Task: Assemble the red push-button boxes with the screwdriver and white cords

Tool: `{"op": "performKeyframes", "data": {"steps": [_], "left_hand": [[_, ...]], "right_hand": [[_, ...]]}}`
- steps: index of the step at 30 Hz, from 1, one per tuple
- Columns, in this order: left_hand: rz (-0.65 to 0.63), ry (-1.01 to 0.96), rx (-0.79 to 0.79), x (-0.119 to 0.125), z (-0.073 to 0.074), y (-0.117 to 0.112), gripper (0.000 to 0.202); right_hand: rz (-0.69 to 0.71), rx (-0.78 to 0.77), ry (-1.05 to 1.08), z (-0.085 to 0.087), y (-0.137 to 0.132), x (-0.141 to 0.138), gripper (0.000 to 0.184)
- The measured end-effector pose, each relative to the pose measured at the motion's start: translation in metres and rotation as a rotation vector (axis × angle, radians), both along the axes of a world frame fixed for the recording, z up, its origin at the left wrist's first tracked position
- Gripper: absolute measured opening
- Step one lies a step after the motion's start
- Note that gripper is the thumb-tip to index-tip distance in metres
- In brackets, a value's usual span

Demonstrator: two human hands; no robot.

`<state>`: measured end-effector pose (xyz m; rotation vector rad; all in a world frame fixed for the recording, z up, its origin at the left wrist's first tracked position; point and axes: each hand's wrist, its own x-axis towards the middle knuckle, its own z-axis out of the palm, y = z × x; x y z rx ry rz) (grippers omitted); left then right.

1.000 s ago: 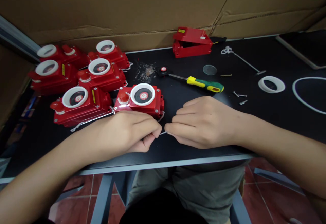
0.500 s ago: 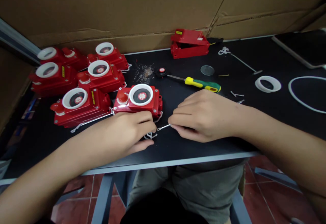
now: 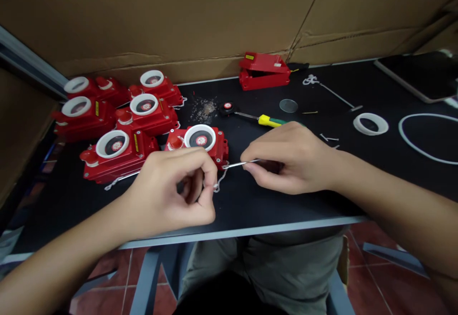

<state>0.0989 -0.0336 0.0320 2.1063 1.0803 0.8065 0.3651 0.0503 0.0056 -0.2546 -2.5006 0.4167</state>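
Note:
My right hand pinches a thin metal rod between thumb and fingers, its tip pointing left at the corner of the nearest red alarm box. My left hand is closed in a pinch on a white cord, close in front of that box. The cord loops up towards the rod's tip; whether it passes through the tip is too small to tell. The box has a white ring around a dark round face and a red knob, and my left hand hides its lower front.
Several more red boxes stand at left. Behind are a yellow-green screwdriver, a pile of debris and an opened red box. To the right lie a glass disc, a small hammer, screws, a white ring and a larger hoop.
My left hand has turned and drawn the cord into a pinch, nearer the table's front edge. The rod has risen and levelled in my right hand. The view has shifted slightly.

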Motion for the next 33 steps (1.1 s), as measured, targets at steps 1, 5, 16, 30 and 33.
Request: {"op": "performKeyframes", "data": {"steps": [1,5,16,30,33], "left_hand": [[0.028,-0.066,-0.03,0.001,0.001,0.0,0.013],[0.115,-0.268,-0.108,0.004,0.003,0.001,0.013],[0.163,-0.36,-0.005,0.006,0.0,0.001,0.016],[0.162,-0.32,0.008,0.004,0.0,0.0,0.019],[0.173,-0.307,-0.003,0.005,0.002,-0.001,0.019]], "right_hand": [[-0.007,-0.052,0.031,0.0,-0.002,-0.001,0.016],[-0.002,-0.237,0.099,0.0,-0.013,-0.007,0.022],[0.152,-0.78,0.079,0.001,-0.025,-0.011,0.029],[0.176,-0.831,0.061,0.002,-0.025,-0.011,0.03],[0.172,-0.833,0.059,0.002,-0.025,-0.01,0.029]]}}
